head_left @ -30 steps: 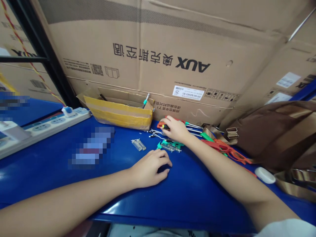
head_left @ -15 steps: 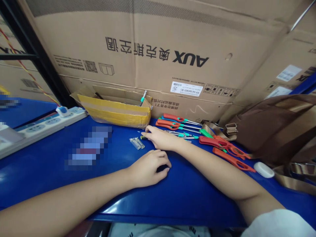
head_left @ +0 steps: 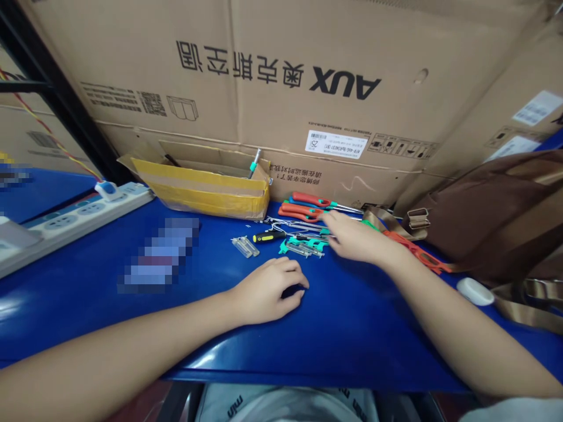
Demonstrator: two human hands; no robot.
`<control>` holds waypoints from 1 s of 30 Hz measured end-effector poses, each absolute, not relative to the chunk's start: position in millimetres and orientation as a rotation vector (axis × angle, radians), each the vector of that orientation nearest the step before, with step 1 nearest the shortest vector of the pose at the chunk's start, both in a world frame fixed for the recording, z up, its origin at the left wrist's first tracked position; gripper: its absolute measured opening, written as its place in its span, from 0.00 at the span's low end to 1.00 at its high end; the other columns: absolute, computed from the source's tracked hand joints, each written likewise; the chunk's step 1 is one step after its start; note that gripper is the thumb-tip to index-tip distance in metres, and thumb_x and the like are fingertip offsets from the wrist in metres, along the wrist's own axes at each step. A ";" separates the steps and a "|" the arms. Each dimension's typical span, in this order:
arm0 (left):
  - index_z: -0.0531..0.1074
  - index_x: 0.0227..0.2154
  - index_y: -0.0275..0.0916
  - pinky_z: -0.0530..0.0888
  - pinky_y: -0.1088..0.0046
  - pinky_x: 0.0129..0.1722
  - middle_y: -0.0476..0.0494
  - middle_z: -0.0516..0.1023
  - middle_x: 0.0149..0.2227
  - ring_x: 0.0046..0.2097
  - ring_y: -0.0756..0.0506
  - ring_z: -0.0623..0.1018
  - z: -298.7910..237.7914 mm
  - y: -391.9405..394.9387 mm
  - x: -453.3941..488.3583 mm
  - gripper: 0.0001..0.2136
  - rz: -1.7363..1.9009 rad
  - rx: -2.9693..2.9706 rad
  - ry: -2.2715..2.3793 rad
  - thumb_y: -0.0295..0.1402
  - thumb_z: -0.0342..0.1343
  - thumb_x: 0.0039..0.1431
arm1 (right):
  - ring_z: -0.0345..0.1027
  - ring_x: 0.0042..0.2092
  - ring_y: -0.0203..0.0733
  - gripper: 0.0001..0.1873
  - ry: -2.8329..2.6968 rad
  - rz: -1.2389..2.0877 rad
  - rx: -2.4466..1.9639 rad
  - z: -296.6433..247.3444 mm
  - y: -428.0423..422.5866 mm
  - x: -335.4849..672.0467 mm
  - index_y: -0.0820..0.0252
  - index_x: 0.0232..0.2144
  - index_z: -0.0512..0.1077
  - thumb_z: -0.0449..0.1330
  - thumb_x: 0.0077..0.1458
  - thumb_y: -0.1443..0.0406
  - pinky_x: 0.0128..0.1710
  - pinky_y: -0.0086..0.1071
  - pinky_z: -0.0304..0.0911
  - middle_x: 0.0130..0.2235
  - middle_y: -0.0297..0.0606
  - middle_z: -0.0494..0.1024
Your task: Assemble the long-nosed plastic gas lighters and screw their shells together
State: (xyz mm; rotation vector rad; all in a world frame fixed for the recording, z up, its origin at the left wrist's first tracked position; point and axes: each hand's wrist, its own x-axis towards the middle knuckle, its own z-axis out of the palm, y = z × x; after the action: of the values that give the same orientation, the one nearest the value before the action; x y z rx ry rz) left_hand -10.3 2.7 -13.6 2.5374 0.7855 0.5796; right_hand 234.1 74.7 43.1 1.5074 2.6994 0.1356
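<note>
My left hand (head_left: 268,290) rests on the blue table (head_left: 343,328) with its fingers curled under; nothing shows in it. My right hand (head_left: 352,237) lies over a heap of tools, fingers stretched out towards the red-handled screwdrivers (head_left: 303,211). Just left of its fingertips are small teal-handled tools (head_left: 303,245) and a black-and-yellow screwdriver (head_left: 269,236). A clear plastic piece (head_left: 245,246) lies further left. Orange-red handles (head_left: 422,255) stick out behind my right wrist.
A low cardboard box with yellow tape (head_left: 206,190) stands at the back, a tool upright in it. Behind it is a large AUX carton (head_left: 308,76). A power strip (head_left: 79,214) lies at the left. On the right are a brown bag (head_left: 497,217) and a white oval object (head_left: 472,291).
My right hand carried the black-and-yellow screwdriver left, left it by the clear piece, then drew back right over the tool heap. My left hand stayed put.
</note>
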 end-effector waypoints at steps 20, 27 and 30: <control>0.77 0.46 0.39 0.73 0.65 0.52 0.43 0.78 0.43 0.47 0.44 0.76 -11.1 7.7 -10.0 0.10 0.577 2.521 0.756 0.30 0.52 0.68 | 0.70 0.48 0.50 0.14 2.676 -0.009 1.696 30.4 77.2 348.1 0.62 0.47 0.75 0.57 0.62 0.61 0.50 0.41 0.67 0.49 0.49 0.72; 0.68 0.58 0.43 0.75 0.66 0.48 0.43 0.75 0.49 0.45 0.45 0.76 -5.5 1.0 -10.3 0.18 0.749 2.450 0.913 0.35 0.55 0.67 | 0.71 0.49 0.49 0.17 3.151 -0.050 1.375 48.4 26.9 279.0 0.58 0.55 0.72 0.57 0.65 0.63 0.52 0.42 0.70 0.49 0.46 0.73; 0.58 0.64 0.44 0.76 0.65 0.47 0.41 0.72 0.54 0.45 0.44 0.76 -1.7 -1.4 -9.9 0.31 0.843 2.422 0.979 0.40 0.62 0.60 | 0.73 0.48 0.48 0.20 3.156 -0.177 1.173 33.0 -0.2 240.8 0.59 0.59 0.68 0.57 0.66 0.64 0.48 0.41 0.74 0.50 0.47 0.74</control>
State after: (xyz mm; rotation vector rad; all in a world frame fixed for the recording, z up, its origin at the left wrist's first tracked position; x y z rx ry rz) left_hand -9.9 -1.4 -1.7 2.4223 0.9791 0.8432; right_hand 240.8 -0.2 33.0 1.1726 3.1556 -0.1771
